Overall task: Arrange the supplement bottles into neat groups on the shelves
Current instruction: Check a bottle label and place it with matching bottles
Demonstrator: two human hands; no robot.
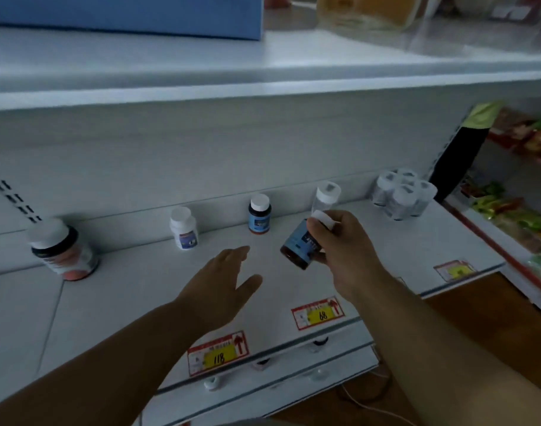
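My right hand (346,250) grips a dark bottle with a blue label and white cap (300,244), tilted above the white shelf (140,290). My left hand (226,281) hovers open over the shelf, just left of that bottle, holding nothing. Along the shelf's back stand a matching blue-label bottle (259,214), a small white bottle (184,229), a large dark bottle with a pink label (63,250) at the left, and a clear bottle with a white cap (326,195) behind my right hand. A wrapped pack of several white bottles (403,196) sits at the right.
Price tags marked 118 (218,353) and 68 (320,313) line the shelf's front edge, with a third tag (453,270) farther right. An upper shelf (263,84) overhangs, carrying a blue box (125,13). A lower shelf holds a few caps (212,384). Snack packets (515,210) fill the neighbouring rack.
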